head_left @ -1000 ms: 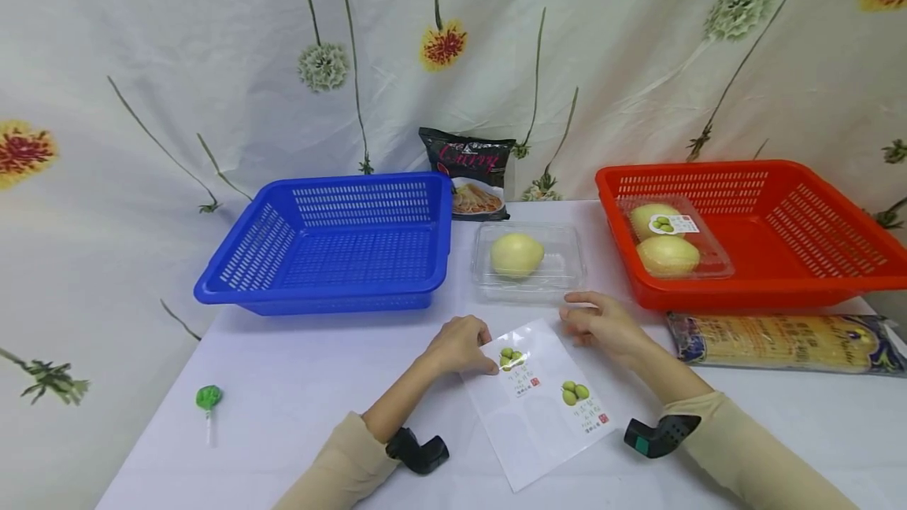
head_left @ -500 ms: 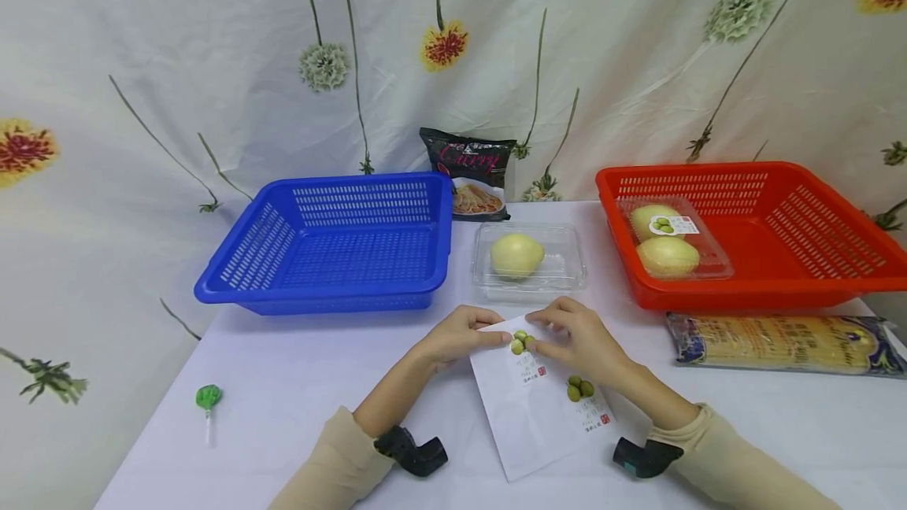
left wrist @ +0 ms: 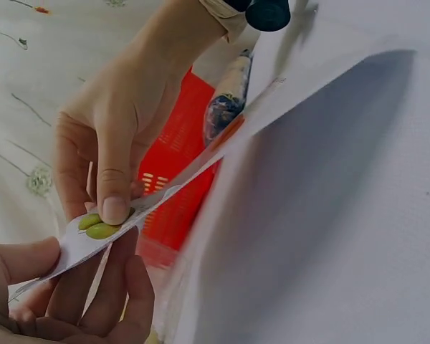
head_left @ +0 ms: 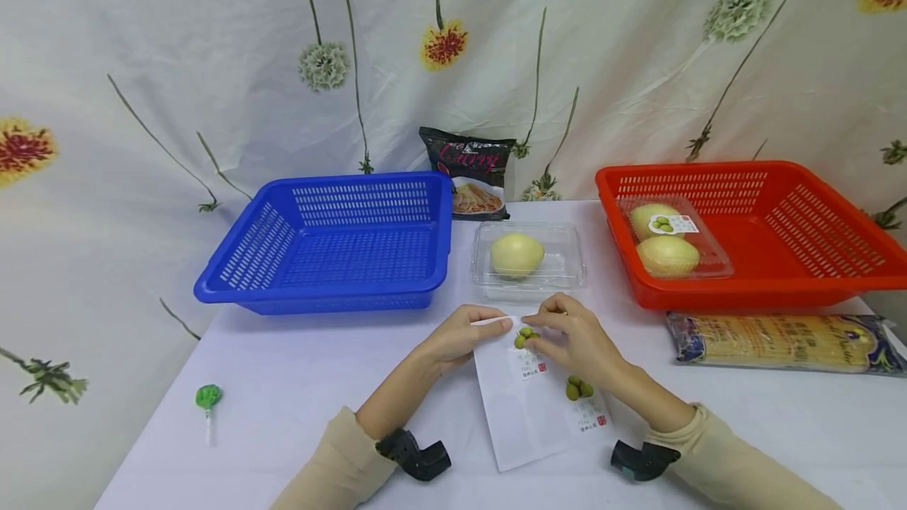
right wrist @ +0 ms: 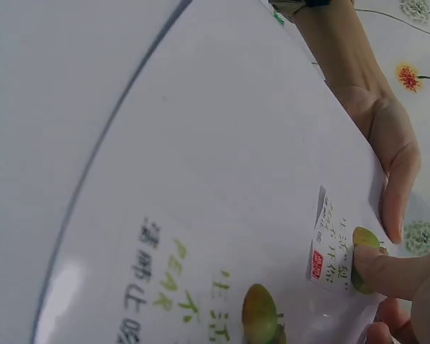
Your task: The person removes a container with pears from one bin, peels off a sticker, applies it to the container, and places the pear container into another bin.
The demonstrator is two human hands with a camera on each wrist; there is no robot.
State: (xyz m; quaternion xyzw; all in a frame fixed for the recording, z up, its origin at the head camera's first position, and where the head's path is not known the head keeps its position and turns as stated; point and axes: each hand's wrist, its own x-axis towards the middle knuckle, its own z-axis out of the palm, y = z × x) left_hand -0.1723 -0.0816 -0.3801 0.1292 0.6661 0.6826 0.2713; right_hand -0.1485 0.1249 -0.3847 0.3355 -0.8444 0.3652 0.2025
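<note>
Cloth printed with flowers (head_left: 212, 61) hangs well beyond the label sheet (head_left: 524, 419), a white table (head_left: 283, 392) beneath the sheet. Past the sheet stand a blue basket (head_left: 347, 302) leftward and a red basket (head_left: 751, 294) rightward. The sheet's far end is lifted, long axis running toward the person (head_left: 343, 455); a clear box (head_left: 563, 258) sits just beyond. The left hand (head_left: 457, 335) pinches the sheet's far left corner, the right hand (head_left: 577, 339) its far edge. The right is nearer the upper label (head_left: 530, 364): its thumb presses the printed pears (head_left: 522, 338), and the label's length runs from there toward the person. Whether it is peeling, I can't tell from here.
</note>
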